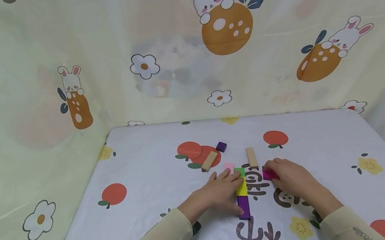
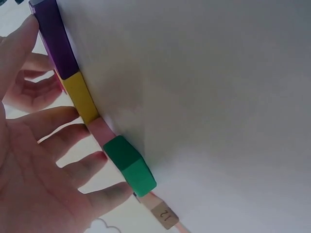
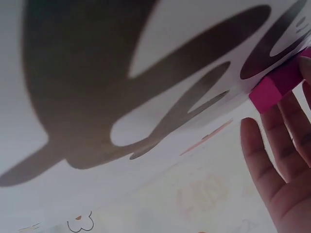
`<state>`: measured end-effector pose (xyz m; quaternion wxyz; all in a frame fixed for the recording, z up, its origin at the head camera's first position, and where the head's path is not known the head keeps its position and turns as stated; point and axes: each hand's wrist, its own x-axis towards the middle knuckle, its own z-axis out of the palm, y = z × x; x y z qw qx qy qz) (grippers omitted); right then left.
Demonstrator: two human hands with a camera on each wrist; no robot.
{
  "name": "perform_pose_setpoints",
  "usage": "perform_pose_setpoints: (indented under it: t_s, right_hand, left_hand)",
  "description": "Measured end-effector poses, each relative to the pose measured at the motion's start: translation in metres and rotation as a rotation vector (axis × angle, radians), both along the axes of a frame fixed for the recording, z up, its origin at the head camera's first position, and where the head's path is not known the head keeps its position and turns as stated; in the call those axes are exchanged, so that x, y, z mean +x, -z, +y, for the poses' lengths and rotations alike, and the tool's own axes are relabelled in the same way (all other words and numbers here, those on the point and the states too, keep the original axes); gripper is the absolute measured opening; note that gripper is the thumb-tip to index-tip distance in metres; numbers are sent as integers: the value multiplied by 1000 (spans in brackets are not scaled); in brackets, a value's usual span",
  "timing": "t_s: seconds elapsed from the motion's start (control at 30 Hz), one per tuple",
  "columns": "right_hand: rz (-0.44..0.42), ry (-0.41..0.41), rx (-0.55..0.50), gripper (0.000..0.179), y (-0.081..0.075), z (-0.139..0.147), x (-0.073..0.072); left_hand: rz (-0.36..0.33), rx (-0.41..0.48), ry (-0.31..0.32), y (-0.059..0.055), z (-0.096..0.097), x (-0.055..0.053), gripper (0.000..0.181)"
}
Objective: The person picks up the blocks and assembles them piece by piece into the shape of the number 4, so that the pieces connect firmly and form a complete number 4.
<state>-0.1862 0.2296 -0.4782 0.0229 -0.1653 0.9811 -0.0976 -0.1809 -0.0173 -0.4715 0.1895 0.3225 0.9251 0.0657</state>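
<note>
A row of small blocks runs towards the person: a green block point(image 1: 240, 171), a yellow block point(image 1: 242, 188) and a purple block point(image 1: 243, 206). A pink block point(image 1: 228, 166) lies at the far left of the row. My left hand point(image 1: 218, 192) spreads along the row's left side, its fingertips at the blocks and its thumb by the purple one, as the left wrist view also shows. To the right, my right hand point(image 1: 293, 175) pinches a magenta block point(image 3: 277, 88) between thumb and fingers, at the cloth and apart from the row.
Beyond the hands lie two plain wooden blocks, one slanted point(image 1: 209, 161) and one nearly straight point(image 1: 252, 157), and a dark purple block point(image 1: 221, 147). A patterned cloth point(image 1: 146, 161) covers the table; printed curtains point(image 1: 183, 109) hang behind and at the sides.
</note>
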Motion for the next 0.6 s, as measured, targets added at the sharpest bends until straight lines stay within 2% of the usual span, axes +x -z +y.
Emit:
perform_pose_setpoints:
  t_s: [0.13, 0.47, 0.6]
  right_hand:
    - [34, -34, -25, 34, 0, -4, -3]
    - [33, -114, -38, 30, -6, -28, -15]
    - [14, -111, -27, 30, -6, -34, -18]
  left_hand:
    - [-2, 0, 3, 0, -1, -1, 98]
    - [8, -10, 21, 4, 1, -6, 97]
    - [2, -15, 15, 5, 1, -5, 99]
